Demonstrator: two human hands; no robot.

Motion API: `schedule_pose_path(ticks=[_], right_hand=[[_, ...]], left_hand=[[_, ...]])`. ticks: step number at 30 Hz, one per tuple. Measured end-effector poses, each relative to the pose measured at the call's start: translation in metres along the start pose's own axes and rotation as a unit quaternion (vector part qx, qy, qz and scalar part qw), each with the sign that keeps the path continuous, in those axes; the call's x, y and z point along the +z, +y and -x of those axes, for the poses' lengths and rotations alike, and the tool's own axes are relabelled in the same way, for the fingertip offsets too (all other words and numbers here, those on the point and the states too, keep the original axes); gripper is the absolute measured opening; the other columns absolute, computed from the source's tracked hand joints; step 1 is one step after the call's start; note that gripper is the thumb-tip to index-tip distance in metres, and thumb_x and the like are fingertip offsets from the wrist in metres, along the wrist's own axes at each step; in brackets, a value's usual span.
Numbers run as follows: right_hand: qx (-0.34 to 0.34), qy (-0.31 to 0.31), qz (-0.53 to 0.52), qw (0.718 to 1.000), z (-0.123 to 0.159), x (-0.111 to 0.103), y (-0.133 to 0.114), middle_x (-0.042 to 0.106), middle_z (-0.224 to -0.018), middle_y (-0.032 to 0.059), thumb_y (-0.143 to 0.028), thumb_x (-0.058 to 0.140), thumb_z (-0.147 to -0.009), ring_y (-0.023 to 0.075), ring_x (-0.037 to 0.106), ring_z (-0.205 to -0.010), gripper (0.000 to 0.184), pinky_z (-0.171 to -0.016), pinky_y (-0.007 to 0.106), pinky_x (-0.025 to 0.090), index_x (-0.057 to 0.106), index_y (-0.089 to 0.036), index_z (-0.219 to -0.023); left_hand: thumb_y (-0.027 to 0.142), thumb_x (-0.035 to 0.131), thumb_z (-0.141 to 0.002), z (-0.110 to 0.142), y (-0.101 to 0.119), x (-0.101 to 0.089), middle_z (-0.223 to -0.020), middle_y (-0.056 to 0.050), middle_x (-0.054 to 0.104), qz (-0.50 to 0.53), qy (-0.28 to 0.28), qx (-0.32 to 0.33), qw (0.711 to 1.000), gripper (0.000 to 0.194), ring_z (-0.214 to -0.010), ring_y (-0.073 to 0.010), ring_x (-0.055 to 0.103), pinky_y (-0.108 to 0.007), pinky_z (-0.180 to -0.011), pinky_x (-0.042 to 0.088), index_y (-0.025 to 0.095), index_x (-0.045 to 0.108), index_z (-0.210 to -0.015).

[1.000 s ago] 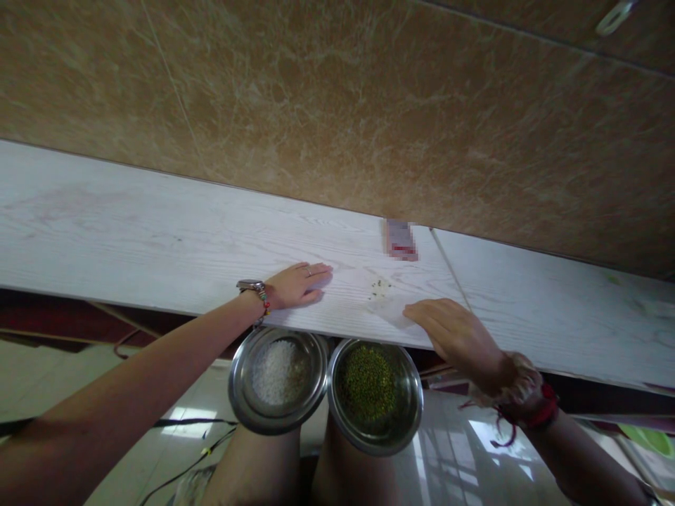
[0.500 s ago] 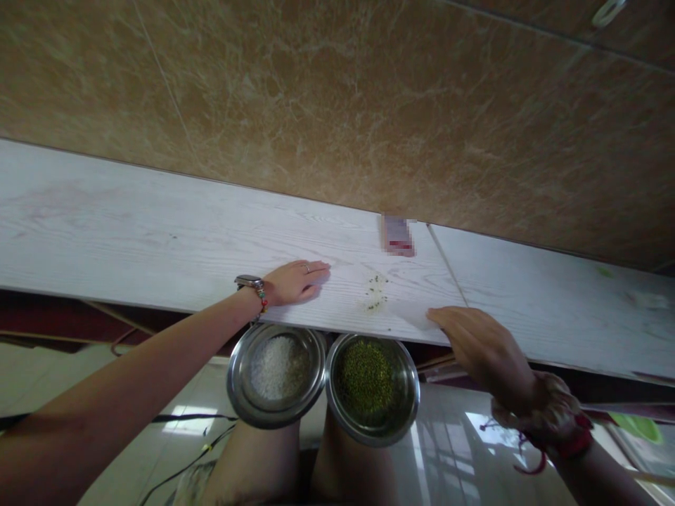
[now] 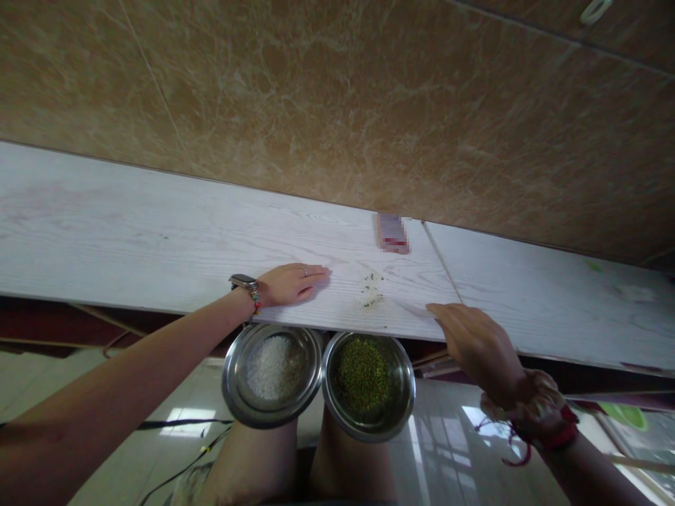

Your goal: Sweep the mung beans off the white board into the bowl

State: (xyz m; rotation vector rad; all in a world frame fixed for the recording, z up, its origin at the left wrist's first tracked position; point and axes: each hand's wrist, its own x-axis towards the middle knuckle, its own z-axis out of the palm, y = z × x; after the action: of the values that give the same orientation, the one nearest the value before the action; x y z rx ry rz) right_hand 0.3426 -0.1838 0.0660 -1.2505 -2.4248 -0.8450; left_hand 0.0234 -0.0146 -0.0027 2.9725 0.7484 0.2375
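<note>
My left hand [image 3: 292, 282] lies flat and open on the white wood-grain tabletop [image 3: 158, 239], fingers pointing right, with a ring on one finger and a watch at the wrist. My right hand [image 3: 472, 341] rests at the table's near edge, fingers extended and together, touching a faint pale sheet [image 3: 408, 309]. Between the hands lies a small scatter of green beans and grains [image 3: 372, 289]. Two steel bowls sit on my knees under the edge: the left bowl [image 3: 271, 376] holds white rice, the right bowl [image 3: 368, 384] holds green mung beans.
A small red and white packet [image 3: 392, 232] lies at the back of the table against the brown marble wall [image 3: 337, 105]. A seam [image 3: 440, 260] divides the tabletop. Glossy floor tiles and a dark cable [image 3: 179, 425] show below. Something green [image 3: 625, 414] sits low right.
My right hand has slid right and toward the near edge, uncovering the scatter of beans. The left hand has stayed flat in place. The view has shifted slightly.
</note>
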Motion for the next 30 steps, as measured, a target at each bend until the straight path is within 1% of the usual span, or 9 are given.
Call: schedule_pose_path(ticks=[5,9,12,16,19,22,26,30], right_hand=[[-0.005,0.021,-0.002,1.000,-0.008,0.009,0.003,0.072,-0.082,0.0096,0.000,0.042,-0.083,0.0189,0.065,-0.075,0.027,-0.069,0.030,0.050,0.064,-0.010,-0.096],[0.002,0.006,-0.010,1.000,-0.017,0.018,0.001,0.073,-0.084,0.0086,-0.001,0.041,-0.085,0.0183,0.065,-0.075,0.030,-0.068,0.031,0.051,0.065,-0.013,-0.097],[-0.015,0.005,-0.035,0.999,-0.022,0.019,-0.004,0.073,-0.086,0.0092,-0.001,0.040,-0.086,0.0178,0.065,-0.077,0.031,-0.069,0.031,0.051,0.066,-0.012,-0.097],[-0.049,0.022,-0.067,0.996,-0.022,0.009,-0.012,0.073,-0.087,0.0092,-0.001,0.037,-0.087,0.0176,0.065,-0.080,0.033,-0.070,0.031,0.052,0.067,-0.012,-0.097],[-0.068,0.023,-0.083,0.994,-0.020,-0.003,-0.016,0.073,-0.086,0.0091,-0.006,0.035,-0.092,0.0172,0.065,-0.078,0.031,-0.069,0.030,0.053,0.065,-0.012,-0.095],[-0.078,0.023,-0.104,0.991,-0.018,-0.015,-0.019,0.073,-0.086,0.0092,-0.009,0.034,-0.095,0.0167,0.066,-0.079,0.029,-0.071,0.029,0.053,0.063,-0.011,-0.095],[-0.066,0.023,-0.118,0.991,-0.013,-0.026,-0.019,0.073,-0.087,0.0096,-0.009,0.034,-0.095,0.0167,0.066,-0.081,0.027,-0.073,0.029,0.054,0.061,-0.012,-0.099],[-0.047,0.028,-0.099,0.994,-0.007,-0.027,-0.016,0.073,-0.086,0.0092,-0.007,0.038,-0.093,0.0177,0.067,-0.080,0.025,-0.072,0.030,0.055,0.061,-0.013,-0.100]], left_hand=[[0.028,0.036,-0.094,0.001,-0.002,0.001,-0.144,-0.005,0.046,-0.014,0.011,0.007,1.000,0.040,-0.129,-0.0179,0.045,-0.033,-0.106,0.035,0.019,0.051,-0.130],[0.028,0.036,-0.094,0.001,-0.004,0.003,-0.143,-0.005,0.048,-0.019,0.020,0.008,1.000,0.039,-0.126,-0.0182,0.048,-0.033,-0.106,0.036,0.019,0.052,-0.128],[0.029,0.036,-0.094,0.001,-0.005,0.004,-0.141,-0.005,0.050,-0.026,0.023,0.005,0.999,0.038,-0.124,-0.0185,0.050,-0.033,-0.105,0.038,0.019,0.053,-0.127],[0.029,0.037,-0.093,0.000,-0.004,0.003,-0.141,-0.006,0.050,-0.034,0.016,-0.003,0.999,0.038,-0.123,-0.0184,0.051,-0.032,-0.104,0.038,0.018,0.054,-0.126],[0.029,0.037,-0.093,0.000,-0.002,0.001,-0.141,-0.006,0.049,-0.038,0.011,-0.008,0.999,0.039,-0.123,-0.0179,0.051,-0.032,-0.103,0.038,0.018,0.053,-0.127],[0.029,0.036,-0.093,0.000,-0.002,0.001,-0.141,-0.007,0.050,-0.039,0.010,-0.009,0.999,0.040,-0.122,-0.0182,0.051,-0.031,-0.103,0.038,0.017,0.054,-0.126],[0.028,0.036,-0.093,0.000,-0.003,0.003,-0.140,-0.006,0.051,-0.038,0.022,-0.007,0.999,0.039,-0.122,-0.0179,0.052,-0.032,-0.103,0.039,0.017,0.054,-0.125],[0.027,0.036,-0.093,0.000,-0.003,0.005,-0.139,-0.006,0.052,-0.030,0.028,-0.008,0.999,0.038,-0.122,-0.0178,0.052,-0.032,-0.103,0.039,0.018,0.055,-0.124]])
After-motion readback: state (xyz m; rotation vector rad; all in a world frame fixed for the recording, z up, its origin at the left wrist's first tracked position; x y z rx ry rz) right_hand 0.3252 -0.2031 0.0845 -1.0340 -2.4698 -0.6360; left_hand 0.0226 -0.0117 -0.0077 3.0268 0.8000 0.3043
